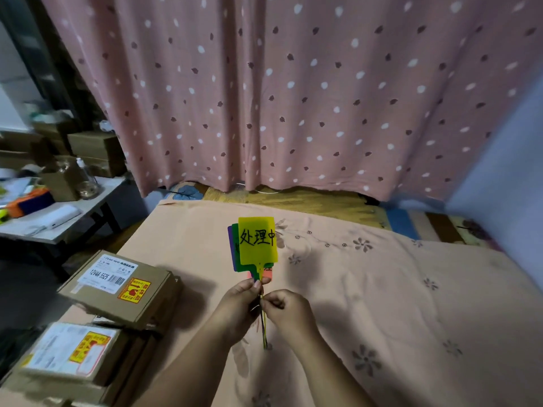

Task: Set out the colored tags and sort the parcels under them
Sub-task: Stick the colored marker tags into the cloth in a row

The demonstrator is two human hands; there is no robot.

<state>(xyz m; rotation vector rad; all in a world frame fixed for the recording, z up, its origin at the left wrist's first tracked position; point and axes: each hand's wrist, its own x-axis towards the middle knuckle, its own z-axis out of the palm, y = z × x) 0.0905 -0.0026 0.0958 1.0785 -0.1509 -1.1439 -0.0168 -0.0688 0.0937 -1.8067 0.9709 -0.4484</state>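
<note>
Head cam view, looking down over a peach flowered bedsheet (pixel 367 274). Left hand (pixel 235 306) pinching the stems of a bunch of colored tags (pixel 257 245), held upright above the sheet. Right hand (pixel 286 309) curled tight just beside it, fingertips pinched on the thin stems (pixel 264 327) below the left thumb. Yellow tag in front with black handwriting; only slivers of purple, green and a reddish one peeking out behind, so can't count them. Stem ends hanging down between the wrists, hard to tell apart. Two cardboard parcels at the left: upper parcel (pixel 123 286) resting tilted across the lower parcel (pixel 73 353), labels partly blurred, lower one cut off by the frame edge. Blurry cluttered side table (pixel 73 207) far left, dotted pink curtain (pixel 293 83) behind.
</note>
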